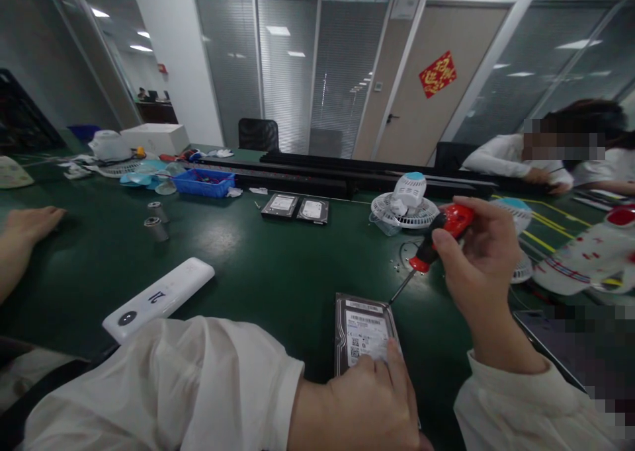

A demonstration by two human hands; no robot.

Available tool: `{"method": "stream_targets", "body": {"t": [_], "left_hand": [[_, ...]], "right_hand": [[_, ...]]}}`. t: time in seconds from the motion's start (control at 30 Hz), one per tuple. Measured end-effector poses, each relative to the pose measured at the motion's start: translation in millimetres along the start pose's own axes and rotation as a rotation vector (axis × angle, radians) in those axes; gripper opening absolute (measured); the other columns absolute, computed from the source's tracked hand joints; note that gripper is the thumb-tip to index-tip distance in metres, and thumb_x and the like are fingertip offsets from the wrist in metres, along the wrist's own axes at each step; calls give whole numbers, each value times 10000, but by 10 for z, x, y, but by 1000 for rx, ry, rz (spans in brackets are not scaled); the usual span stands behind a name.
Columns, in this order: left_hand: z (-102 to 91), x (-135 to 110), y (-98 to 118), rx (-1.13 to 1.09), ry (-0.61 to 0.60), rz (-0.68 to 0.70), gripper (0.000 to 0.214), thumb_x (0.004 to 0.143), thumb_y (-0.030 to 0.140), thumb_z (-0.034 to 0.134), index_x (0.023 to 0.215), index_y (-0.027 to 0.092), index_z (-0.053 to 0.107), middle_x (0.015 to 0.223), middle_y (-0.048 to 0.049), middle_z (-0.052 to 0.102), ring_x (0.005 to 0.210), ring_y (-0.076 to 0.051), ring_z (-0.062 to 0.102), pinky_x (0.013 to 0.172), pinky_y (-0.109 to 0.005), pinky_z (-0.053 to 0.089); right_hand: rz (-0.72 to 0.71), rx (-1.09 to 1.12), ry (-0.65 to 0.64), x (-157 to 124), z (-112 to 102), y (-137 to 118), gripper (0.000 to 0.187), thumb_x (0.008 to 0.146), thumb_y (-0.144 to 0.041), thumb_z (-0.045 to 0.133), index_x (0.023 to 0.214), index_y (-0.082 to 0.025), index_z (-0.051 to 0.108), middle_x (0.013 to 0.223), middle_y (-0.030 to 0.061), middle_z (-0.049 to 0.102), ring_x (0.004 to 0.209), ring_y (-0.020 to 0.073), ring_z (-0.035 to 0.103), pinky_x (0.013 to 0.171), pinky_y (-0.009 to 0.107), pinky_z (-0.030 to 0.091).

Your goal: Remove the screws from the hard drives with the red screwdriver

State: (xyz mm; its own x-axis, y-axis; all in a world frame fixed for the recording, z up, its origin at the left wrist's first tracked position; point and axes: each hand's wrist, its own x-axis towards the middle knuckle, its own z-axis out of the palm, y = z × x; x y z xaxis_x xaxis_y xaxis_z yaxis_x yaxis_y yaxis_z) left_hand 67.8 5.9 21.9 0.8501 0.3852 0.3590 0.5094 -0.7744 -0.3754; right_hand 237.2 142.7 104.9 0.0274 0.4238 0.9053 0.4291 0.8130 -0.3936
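At the far left, a co-worker's hand is rested on the green table. 2 metal cylinders are stood beyond a white device. The hard drive is laid flat, covered partly by the left hand — whether its edges are gripped cannot be told. The screwdriver is grasped by the right hand — its tip held at the drive's far right corner.

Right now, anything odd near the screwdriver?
Yes: small shiny bits, perhaps screws, lie loose on the table beyond the screwdriver, near a white fan. They're not in any tray, so they could get lost.
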Motion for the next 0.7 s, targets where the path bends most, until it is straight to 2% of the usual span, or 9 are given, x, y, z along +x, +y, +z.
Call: {"method": "stream_targets", "body": {"t": [0.13, 0.23, 0.33, 0.47, 0.6, 0.7], "left_hand": [[14, 0, 1, -1, 3, -10, 663, 1053, 477, 331, 1242, -85, 624, 1247, -363, 646, 808, -263, 737, 562, -317, 504], [24, -6, 10, -6, 14, -13, 654, 1058, 459, 316, 1239, -88, 624, 1248, -369, 642, 792, -254, 734, 552, -310, 491], [28, -14, 22, -2, 11, -12, 647, 1060, 442, 308, 1248, -95, 617, 1259, -376, 632, 795, -263, 734, 538, -312, 479], [32, -14, 32, 5, 7, -21, 651, 1049, 455, 348, 1256, -101, 614, 1256, -381, 631, 781, -265, 729, 538, -320, 482], [41, -8, 40, 9, 19, -35, 649, 1044, 448, 368, 1256, -113, 614, 1248, -384, 635, 767, -260, 730, 546, -322, 491], [56, -8, 51, 9, 26, -43, 641, 1043, 448, 373, 1243, -105, 630, 1237, -376, 646, 754, -258, 735, 541, -316, 491]], "right_hand": [[-30, -73, 43, 26, -3, -33, 445, 737, -289, 822, 1151, -382, 688, 1063, 40, 662, 929, 247, 645, 825, 456, 549], [51, 13, 4, 26, -9, -42, 404, 798, -299, 760, 1189, -351, 674, 1086, 50, 699, 993, 266, 700, 910, 496, 558], [72, 122, -30, 21, -13, -38, 356, 840, -316, 708, 1192, -304, 656, 1112, 74, 734, 1073, 290, 719, 972, 513, 552], [75, 106, -73, 19, 1, -41, 378, 831, -306, 722, 1190, -308, 603, 1142, 66, 737, 1103, 294, 713, 998, 528, 545], [27, 77, -64, 18, 22, -54, 579, 743, -180, 796, 1223, -335, 510, 1129, 23, 709, 1057, 256, 729, 940, 469, 563], [52, 32, -58, 19, 17, -53, 504, 738, -191, 796, 1150, -308, 531, 1051, 18, 712, 975, 240, 734, 842, 418, 571]]}}
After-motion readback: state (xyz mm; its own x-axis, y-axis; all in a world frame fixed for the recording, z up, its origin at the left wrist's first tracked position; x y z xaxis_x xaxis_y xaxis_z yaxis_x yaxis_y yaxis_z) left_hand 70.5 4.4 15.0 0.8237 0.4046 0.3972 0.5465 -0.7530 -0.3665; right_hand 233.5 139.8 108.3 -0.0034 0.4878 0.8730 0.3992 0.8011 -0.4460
